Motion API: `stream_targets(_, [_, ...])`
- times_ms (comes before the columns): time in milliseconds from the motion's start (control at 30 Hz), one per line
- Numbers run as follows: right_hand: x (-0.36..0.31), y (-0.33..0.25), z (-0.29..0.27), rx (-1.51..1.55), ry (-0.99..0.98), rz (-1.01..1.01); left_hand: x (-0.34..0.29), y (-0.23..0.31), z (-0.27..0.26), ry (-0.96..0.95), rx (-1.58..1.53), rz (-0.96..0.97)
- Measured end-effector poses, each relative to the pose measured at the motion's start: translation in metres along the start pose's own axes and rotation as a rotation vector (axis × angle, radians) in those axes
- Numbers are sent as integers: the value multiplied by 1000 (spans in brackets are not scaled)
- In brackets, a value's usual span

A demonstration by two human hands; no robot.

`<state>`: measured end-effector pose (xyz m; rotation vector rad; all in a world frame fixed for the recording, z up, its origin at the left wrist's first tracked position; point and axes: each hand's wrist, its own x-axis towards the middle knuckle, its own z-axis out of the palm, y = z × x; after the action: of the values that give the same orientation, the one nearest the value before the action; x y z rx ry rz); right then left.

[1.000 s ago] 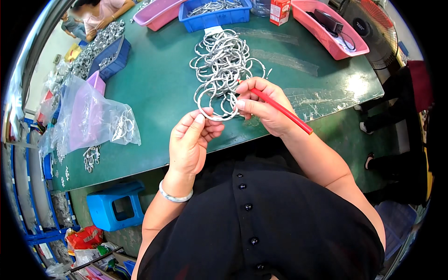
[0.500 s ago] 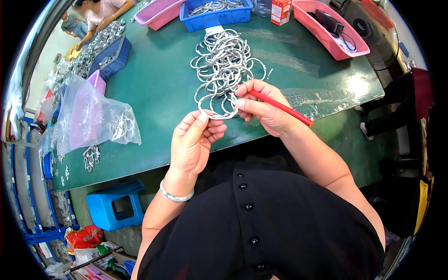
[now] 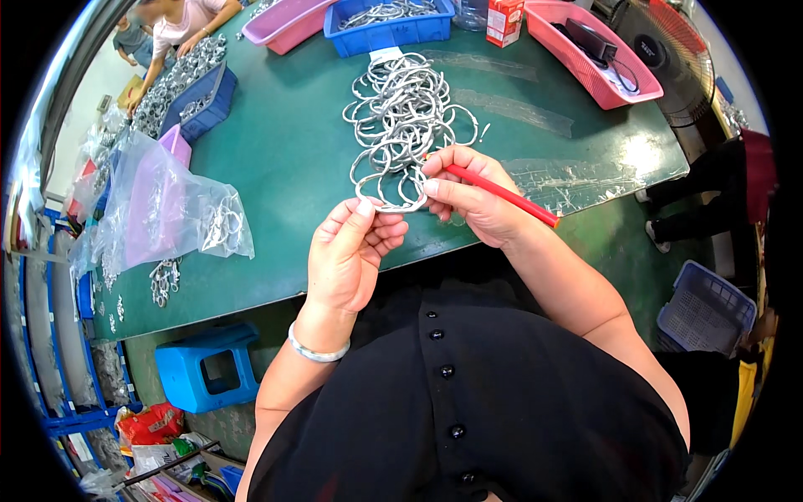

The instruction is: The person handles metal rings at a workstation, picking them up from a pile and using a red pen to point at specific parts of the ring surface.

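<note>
My left hand (image 3: 343,259) pinches the lower left edge of a silver metal ring (image 3: 402,209) between thumb and fingers. On the ring's right side, the fingertips of my right hand (image 3: 481,197) touch or grip it. The same right hand holds a slim red pen-like stick (image 3: 510,197), which slants down toward my forearm; its tip lies by the index finger. Just beyond both hands spreads a heap of similar silver rings (image 3: 400,109) on the green table (image 3: 284,159).
A blue bin (image 3: 389,33) of metal parts stands behind the heap, with pink trays (image 3: 565,58) to its right and left. Clear plastic bags (image 3: 188,209) lie at left. Below are a blue stool (image 3: 205,368) and a grey-blue crate (image 3: 707,309). A co-worker (image 3: 180,29) handles parts far left.
My hands, the ring and the red stick stay almost still. At right, a crate has come into view near a person in dark trousers. The co-worker's arm at far left has shifted slightly.
</note>
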<state>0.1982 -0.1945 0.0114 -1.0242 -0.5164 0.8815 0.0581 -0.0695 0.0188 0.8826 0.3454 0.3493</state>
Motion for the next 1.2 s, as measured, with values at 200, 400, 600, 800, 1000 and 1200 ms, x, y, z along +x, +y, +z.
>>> stream_targets(200, [-6,-2,6,-187,27,-307,0,-7,-3,15,183,105])
stream_targets(400, [-17,-5,15,-402,-84,-519,2,-10,-5,42,132,88])
stream_targets(600, [-20,-7,18,-546,-63,-575,3,-11,-9,8,71,57])
stream_targets(800, [-21,-9,22,-583,-54,-622,3,-11,-9,-12,49,52])
stream_targets(1000, [-21,-8,24,-597,-70,-671,3,-11,-8,-10,42,45])
stream_targets(1200, [-21,-8,26,-641,-71,-694,3,-12,-10,-25,26,37])
